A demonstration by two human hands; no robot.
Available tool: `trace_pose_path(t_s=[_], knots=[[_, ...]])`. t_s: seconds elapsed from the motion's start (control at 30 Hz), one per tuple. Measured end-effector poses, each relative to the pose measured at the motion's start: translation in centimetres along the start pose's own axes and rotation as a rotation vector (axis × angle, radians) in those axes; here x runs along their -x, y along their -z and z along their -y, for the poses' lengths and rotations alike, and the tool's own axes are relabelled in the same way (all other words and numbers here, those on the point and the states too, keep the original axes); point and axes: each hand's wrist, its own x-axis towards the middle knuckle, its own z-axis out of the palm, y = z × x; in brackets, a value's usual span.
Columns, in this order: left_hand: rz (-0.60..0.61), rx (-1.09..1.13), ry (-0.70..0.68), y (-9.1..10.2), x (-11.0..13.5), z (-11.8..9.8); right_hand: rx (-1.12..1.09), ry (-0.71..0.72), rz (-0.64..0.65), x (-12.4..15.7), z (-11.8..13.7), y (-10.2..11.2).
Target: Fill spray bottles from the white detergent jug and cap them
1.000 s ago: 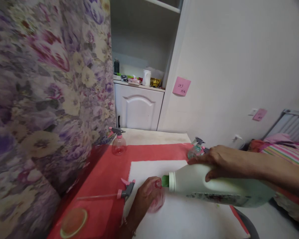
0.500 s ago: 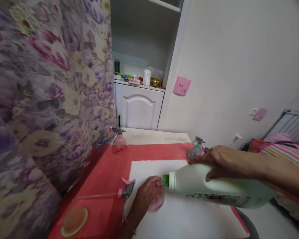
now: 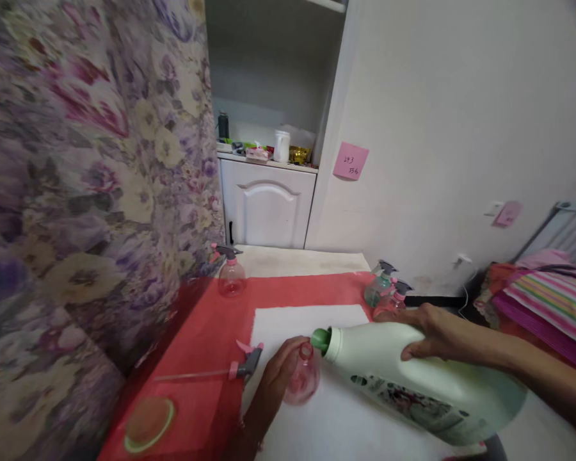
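Note:
My left hand (image 3: 282, 373) is closed around the neck and side of a clear pink spray bottle (image 3: 303, 386) whose top is off, over a white sheet. My right hand (image 3: 429, 331) grips a large pale green jug (image 3: 413, 378) from above, holding it tilted on its side. The jug's green spout (image 3: 320, 340) points left, just above and beside the pink bottle's open mouth. Whether liquid flows cannot be made out. To the left of my left hand lies a grey and pink spray head (image 3: 246, 365) with its long dip tube.
A pink spray bottle (image 3: 232, 279) stands at the back left; a green one (image 3: 377, 286) and another pink one (image 3: 397, 298) are at the back right. A round lid-like object (image 3: 150, 424) lies on the red cloth (image 3: 201, 339). A floral curtain (image 3: 77, 224) hangs on the left.
The jug's body has dropped lower with my right hand, making it less tipped toward the bottle. My left hand still holds the pink bottle, nearly in place. The view has shifted slightly.

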Motion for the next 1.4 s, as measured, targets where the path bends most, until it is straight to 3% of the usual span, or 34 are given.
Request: trace_pose_path(t_s=[0.1,0.23,0.4,0.67,0.8,0.93,1.13,1.23,1.33,1.4], knots=[[-0.02,0.027,0.052,0.4,0.2,0.5,-0.293,-0.119,-0.098,-0.1,-2.0,-1.4],[-0.055,0.067,0.082,0.5,0.2,1.3,-0.614,-0.191,-0.394,-1.5,-3.7,-2.5],[-0.046,0.025,0.104,0.3,0.1,1.8,-0.903,-0.093,-0.762,-6.3,-4.6,-5.0],[-0.009,-0.106,0.063,0.9,-0.5,3.9,-1.09,0.148,-0.998,-17.1,-4.9,-11.6],[0.012,-0.109,0.151,0.9,0.4,4.4,-1.086,0.125,-1.02,-19.0,-5.2,-14.8],[0.009,-0.181,0.207,0.8,1.2,3.9,-1.06,0.086,-1.008,-18.4,-5.1,-16.7],[0.01,-0.214,0.197,-0.2,0.6,-0.5,-0.86,-0.102,-1.033,-13.8,-5.7,-19.7],[-0.025,-0.214,0.172,-0.8,0.6,-1.5,-0.753,-0.104,-0.883,-10.4,-5.2,-22.7],[-0.021,-0.197,0.166,-1.1,0.8,-0.5,-0.807,0.012,-0.639,-7.8,-3.9,-25.0],[-0.012,-0.172,0.16,-1.3,1.0,0.7,-0.823,0.077,-0.54,-6.9,-3.2,-25.4]])
